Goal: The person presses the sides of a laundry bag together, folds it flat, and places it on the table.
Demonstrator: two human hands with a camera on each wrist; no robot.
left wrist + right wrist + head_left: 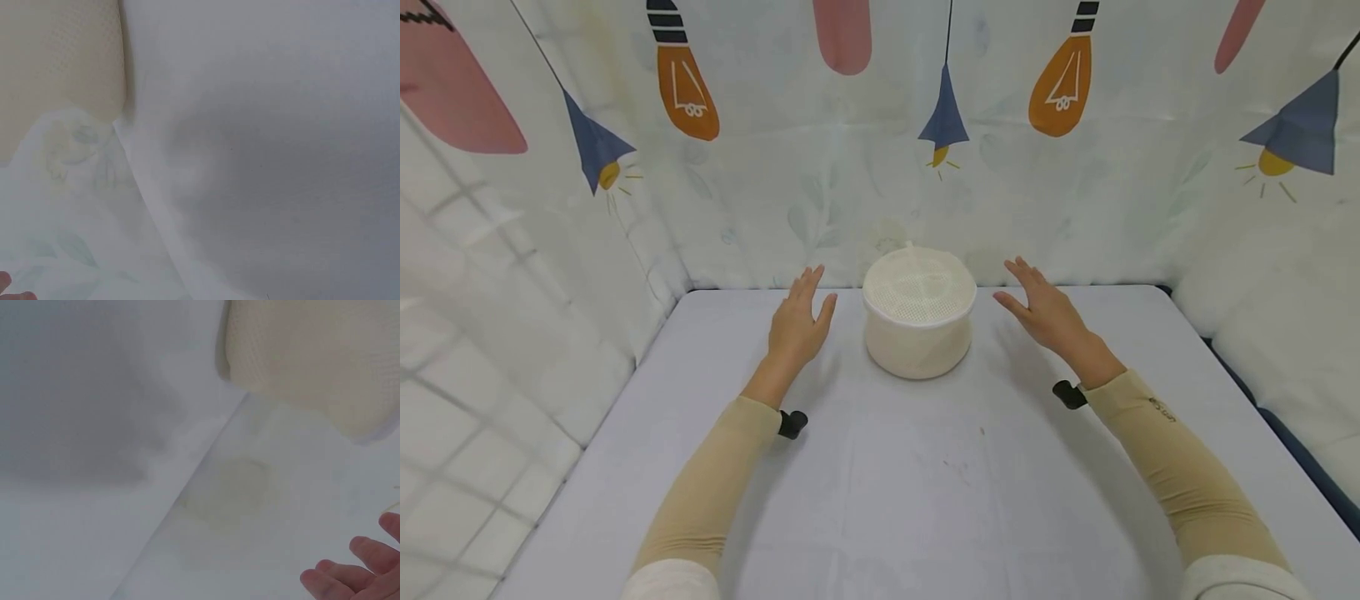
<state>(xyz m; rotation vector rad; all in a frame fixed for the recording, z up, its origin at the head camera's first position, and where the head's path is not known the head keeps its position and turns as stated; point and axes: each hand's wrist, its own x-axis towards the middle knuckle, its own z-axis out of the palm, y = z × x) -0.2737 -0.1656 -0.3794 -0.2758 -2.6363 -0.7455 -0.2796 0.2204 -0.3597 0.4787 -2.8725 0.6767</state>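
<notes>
The cream mesh-topped container [919, 333] stands on the desk [887, 492]. The left hand [797, 323] is left of the container, the right hand [1049, 315] right of it; both are spread, apart from it.

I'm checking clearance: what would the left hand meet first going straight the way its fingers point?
Probably the printed white curtain behind the table; the left hand points that way, to the left of the cylindrical mesh bag. The curtain's distance is hard to judge.
</notes>
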